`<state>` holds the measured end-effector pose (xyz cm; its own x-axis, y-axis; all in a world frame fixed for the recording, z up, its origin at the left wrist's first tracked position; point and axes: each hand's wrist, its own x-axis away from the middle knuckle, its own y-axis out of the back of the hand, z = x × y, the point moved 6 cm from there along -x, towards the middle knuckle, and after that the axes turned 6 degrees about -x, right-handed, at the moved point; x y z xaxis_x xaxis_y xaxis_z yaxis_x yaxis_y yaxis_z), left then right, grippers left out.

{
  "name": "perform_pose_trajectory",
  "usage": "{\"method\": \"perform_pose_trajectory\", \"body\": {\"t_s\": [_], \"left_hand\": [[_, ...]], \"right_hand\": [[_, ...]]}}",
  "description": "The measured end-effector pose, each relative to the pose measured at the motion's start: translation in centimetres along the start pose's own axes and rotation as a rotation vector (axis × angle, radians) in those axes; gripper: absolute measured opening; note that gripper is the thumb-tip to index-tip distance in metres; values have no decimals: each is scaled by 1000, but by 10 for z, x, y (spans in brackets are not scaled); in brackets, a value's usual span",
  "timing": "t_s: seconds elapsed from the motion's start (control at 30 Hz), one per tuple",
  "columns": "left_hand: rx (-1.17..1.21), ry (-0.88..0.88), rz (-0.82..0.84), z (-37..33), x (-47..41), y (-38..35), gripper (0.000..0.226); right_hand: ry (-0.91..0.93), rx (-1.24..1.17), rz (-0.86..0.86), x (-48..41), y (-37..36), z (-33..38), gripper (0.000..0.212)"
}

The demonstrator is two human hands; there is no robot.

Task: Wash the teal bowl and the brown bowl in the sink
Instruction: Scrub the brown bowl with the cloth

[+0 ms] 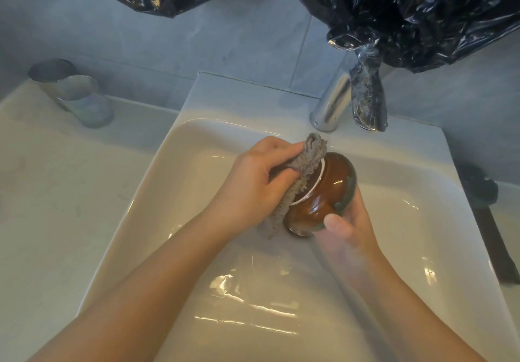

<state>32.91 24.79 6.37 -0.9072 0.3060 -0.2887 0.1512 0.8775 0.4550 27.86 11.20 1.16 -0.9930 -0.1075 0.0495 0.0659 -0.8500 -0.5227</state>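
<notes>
Nearest the camera, two bare forearms reach in over the sink, whose basin floor gleams wet. The right hand, blurred, grips the brown bowl with its thumb over the greenish rim and its fingers curled behind. The bowl is held on its side, low over the middle of the basin, with its foot ring turned to the left. The left hand pinches a grey cloth between thumb and fingers and presses it against that foot ring, so the step in hand looks like scrubbing the bowl's underside.

Beyond the hands stands the chrome tap; no stream of water can be made out. A glass tumbler sits on the counter to the left, and black plastic sheeting hangs over the wall.

The teal bowl is nowhere in view, so whether it is already washed cannot be told. The brown bowl seems partway done, with rinsing probably left.
</notes>
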Motion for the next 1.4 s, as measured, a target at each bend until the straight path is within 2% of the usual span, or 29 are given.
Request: {"method": "perform_pose_trajectory", "body": {"t_s": [0.1, 0.23, 0.37, 0.6, 0.73, 0.87, 1.03, 1.17, 1.27, 1.4], "left_hand": [[-63, -92, 77, -5, 1, -1, 38], [-103, -217, 147, -10, 1, 0, 33], [-61, -292, 133, -14, 3, 4, 32], [-208, -263, 18, -2, 3, 1, 33], [-305, -287, 89, -1, 2, 2, 33], [-238, -368, 155, -15, 6, -1, 29], [-169, -350, 57, -17, 6, 0, 28], [-252, -278, -12, -5, 2, 8, 27], [-250, -306, 48, -6, 4, 7, 29], [-167, -374, 80, -20, 9, 0, 32]], "right_hand": [[-14, -138, 45, -3, -7, 2, 103], [-43, -231, 59, -6, -7, 2, 105], [-51, -193, 36, -6, -2, 1, 105], [-86, -127, 37, -7, 0, -4, 106], [-63, -215, 60, -8, 4, 4, 104], [-56, -203, 62, -10, 12, 8, 97], [-115, -128, 74, -8, 7, -4, 104], [-123, -148, 96, -8, 2, -5, 109], [-102, -201, 119, -13, 4, 3, 110], [-121, -139, 112, -13, 14, 3, 104]]}}
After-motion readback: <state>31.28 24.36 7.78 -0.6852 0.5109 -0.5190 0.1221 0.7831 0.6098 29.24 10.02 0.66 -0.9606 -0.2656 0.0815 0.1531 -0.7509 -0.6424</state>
